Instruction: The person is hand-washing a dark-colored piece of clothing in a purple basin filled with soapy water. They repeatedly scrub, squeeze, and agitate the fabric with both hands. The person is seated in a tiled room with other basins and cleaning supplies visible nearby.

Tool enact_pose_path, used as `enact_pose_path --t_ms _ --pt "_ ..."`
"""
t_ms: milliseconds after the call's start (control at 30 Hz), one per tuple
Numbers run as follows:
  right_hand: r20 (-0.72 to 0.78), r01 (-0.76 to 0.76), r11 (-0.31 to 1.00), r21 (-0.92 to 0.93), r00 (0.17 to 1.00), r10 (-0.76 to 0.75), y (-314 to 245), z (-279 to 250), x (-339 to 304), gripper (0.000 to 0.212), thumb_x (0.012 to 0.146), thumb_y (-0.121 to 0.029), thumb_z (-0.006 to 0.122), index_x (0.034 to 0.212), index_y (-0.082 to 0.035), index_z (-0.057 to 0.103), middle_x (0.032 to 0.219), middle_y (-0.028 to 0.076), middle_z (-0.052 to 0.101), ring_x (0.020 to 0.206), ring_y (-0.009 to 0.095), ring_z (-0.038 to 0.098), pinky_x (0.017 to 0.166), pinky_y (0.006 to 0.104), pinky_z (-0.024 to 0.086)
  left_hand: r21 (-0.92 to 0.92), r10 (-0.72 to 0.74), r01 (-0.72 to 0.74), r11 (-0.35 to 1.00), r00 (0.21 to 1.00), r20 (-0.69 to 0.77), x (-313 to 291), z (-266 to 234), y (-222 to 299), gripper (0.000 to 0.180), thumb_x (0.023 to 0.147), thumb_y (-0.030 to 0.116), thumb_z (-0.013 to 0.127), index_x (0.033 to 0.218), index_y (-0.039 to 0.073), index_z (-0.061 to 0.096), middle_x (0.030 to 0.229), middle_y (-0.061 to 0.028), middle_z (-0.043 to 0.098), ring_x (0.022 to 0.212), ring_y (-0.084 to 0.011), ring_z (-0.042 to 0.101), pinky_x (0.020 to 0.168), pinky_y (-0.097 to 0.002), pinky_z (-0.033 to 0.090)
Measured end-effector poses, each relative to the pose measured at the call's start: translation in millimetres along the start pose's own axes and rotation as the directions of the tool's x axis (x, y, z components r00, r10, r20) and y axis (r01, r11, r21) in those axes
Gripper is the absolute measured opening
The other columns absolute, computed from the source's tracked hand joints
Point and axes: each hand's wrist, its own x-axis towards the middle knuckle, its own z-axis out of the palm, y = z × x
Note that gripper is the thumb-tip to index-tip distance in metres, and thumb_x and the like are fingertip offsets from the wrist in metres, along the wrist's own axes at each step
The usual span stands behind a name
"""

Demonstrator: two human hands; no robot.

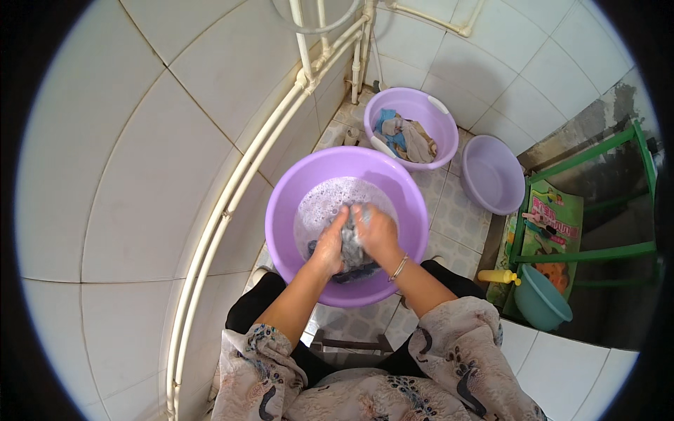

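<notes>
A large purple basin [279, 210] of sudsy water [316, 203] stands on the floor between my knees. Over it, my left hand [331, 242] and my right hand [377, 230] are close together, both gripping a wet grey cloth [353, 247]. The cloth is bunched between the palms, and its lower part hangs toward the water. Darker fabric [358, 274] lies in the basin under my hands. How much of it is submerged, and whether it joins the grey cloth, I cannot tell. A bracelet circles my right wrist.
Beyond stands a second purple basin [440, 119] holding blue and beige clothes [407, 137]. Right of it is a smaller lavender basin [484, 161]. A green metal frame [590, 256], a teal tub [537, 302] and a yellow bottle [497, 276] stand at right. Cream pipes [232, 203] follow the left wall.
</notes>
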Motion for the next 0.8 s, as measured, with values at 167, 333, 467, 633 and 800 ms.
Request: enact_pose_path --t_ms 167,333,467,633,800 --pt "-0.263 0.245 0.841 0.482 0.956 -0.128 16 5 10 0.029 0.085 -0.023 0.063 0.105 -0.002 0.06 0.1 0.018 0.064 0.096 0.029 0.061 0.082 0.0338 0.047 -0.004 0.168 -0.173 0.985 0.959 -0.227 -5 -3 25 0.03 0.091 0.017 0.053 0.114 -0.002 0.052 0.109 -0.0168 0.06 0.097 -0.0295 0.061 0.088 -0.0451 0.049" --pt "-0.049 0.566 0.773 0.285 0.815 -0.578 -24 18 -49 0.013 0.082 -0.02 0.064 0.089 -0.01 0.061 0.075 0.014 0.063 0.07 0.033 0.062 0.062 0.0414 0.049 0.11 0.33 -0.311 0.944 0.9 -0.284 14 -31 9 0.029 0.091 0.025 0.055 0.094 -0.004 0.058 0.071 -0.0103 0.061 0.054 -0.0236 0.059 0.045 -0.032 0.047" --pt "-0.145 0.242 0.969 0.044 0.961 -0.234 12 27 10 0.012 0.086 -0.019 0.055 0.08 -0.009 0.059 0.068 0.016 0.06 0.061 0.036 0.059 0.054 0.0444 0.046 -0.006 0.238 -0.246 0.969 0.941 -0.242 8 3 -24 0.049 0.09 0.042 0.054 0.117 0.001 0.051 0.109 -0.0126 0.058 0.1 -0.0255 0.057 0.086 -0.0385 0.047" --pt "-0.236 0.545 0.829 0.125 0.828 -0.509 -10 25 -19 0.016 0.082 -0.019 0.059 0.072 -0.008 0.055 0.061 0.016 0.055 0.057 0.034 0.057 0.053 0.0435 0.045 0.063 0.163 -0.152 0.986 0.952 -0.258 -7 10 11 0.053 0.089 0.048 0.053 0.114 0.001 0.054 0.104 -0.0155 0.06 0.095 -0.024 0.059 0.084 -0.0382 0.048" --pt "-0.168 0.454 0.889 0.059 0.882 -0.44 10 29 -1 0.022 0.085 -0.024 0.058 0.074 -0.005 0.054 0.065 0.014 0.058 0.059 0.033 0.058 0.055 0.0417 0.046 -0.022 0.116 -0.118 0.993 0.99 -0.081 8 -4 -9 0.044 0.092 0.041 0.05 0.11 0.002 0.057 0.1 -0.0116 0.063 0.092 -0.0238 0.061 0.083 -0.0398 0.05"
